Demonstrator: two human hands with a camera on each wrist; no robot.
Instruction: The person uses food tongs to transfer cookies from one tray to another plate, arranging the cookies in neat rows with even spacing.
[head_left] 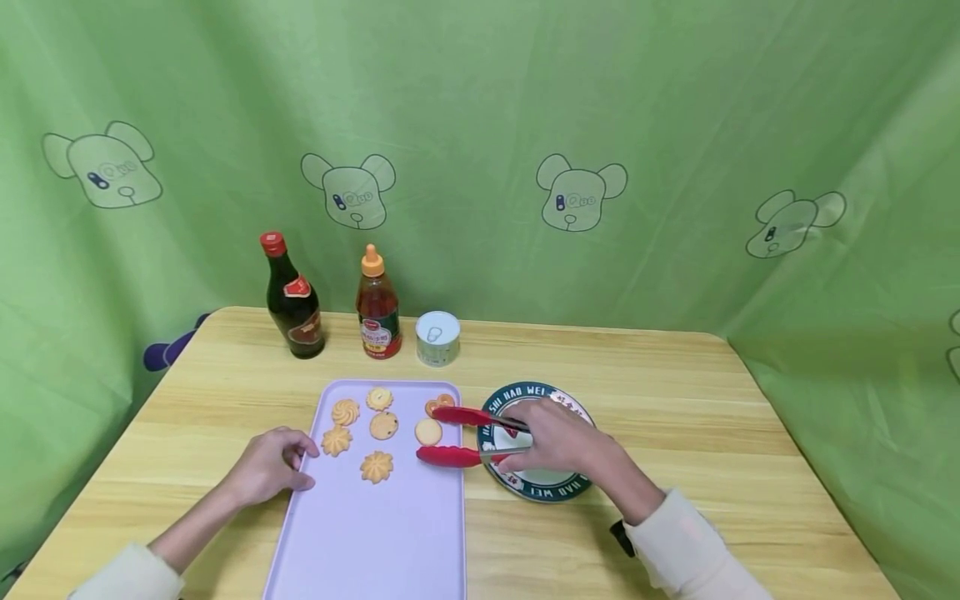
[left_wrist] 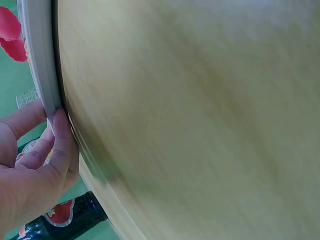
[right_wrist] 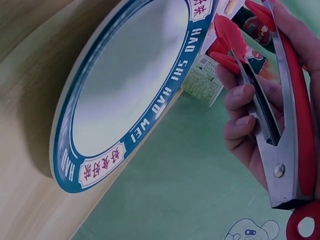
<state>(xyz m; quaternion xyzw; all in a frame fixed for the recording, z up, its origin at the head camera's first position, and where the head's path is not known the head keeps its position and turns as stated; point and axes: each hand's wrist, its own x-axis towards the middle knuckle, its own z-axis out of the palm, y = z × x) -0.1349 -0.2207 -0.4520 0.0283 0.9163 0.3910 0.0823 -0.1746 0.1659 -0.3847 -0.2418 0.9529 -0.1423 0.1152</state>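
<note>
My right hand [head_left: 551, 437] grips a pair of red-tipped metal tongs [right_wrist: 272, 150] over the plate. The tongs' tips are spread on either side of a round cookie [head_left: 428, 432] at the right side of the lilac tray [head_left: 375, 533]. Beside the upper tip lies a small brown cookie [head_left: 444, 402], partly covered. Several other cookies, among them a flower-shaped cookie [head_left: 377, 467] and a swirled cookie [head_left: 345, 412], lie on the tray's far half. With thumb and fingers, my left hand [head_left: 270, 468] pinches the tray's left edge, as the left wrist view shows.
A white plate with a dark green lettered rim [head_left: 558, 492] stands right of the tray. Along the table's back edge are a dark bottle [head_left: 294, 308], a sauce bottle [head_left: 378, 312] with an orange cap and a tin can [head_left: 438, 340]. A green curtain [head_left: 480, 100] hangs behind.
</note>
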